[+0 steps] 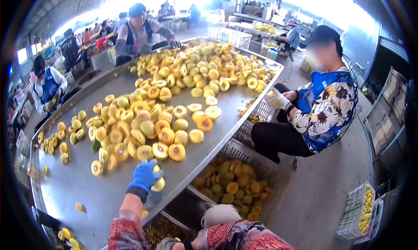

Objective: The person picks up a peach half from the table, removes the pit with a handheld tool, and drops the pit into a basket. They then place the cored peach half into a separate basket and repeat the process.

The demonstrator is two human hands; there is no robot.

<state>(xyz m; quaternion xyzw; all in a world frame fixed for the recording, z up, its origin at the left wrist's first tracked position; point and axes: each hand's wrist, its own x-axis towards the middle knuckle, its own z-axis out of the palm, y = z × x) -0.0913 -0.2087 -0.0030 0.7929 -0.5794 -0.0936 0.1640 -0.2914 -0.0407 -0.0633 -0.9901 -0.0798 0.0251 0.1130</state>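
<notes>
Our left hand (146, 176) is nearer | fruit half (158, 185) just right of its bent fingers, long axis unclear | grip: we cannot tell, nor for our right hand (167, 244)

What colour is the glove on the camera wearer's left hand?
The glove is blue, with a dark cuff; the head view shows it.

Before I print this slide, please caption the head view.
Blue-gloved left hand beside halved yellow fruit heaped on a metal table.

L hand (146, 177) fwd, R hand (166, 244) low
</notes>
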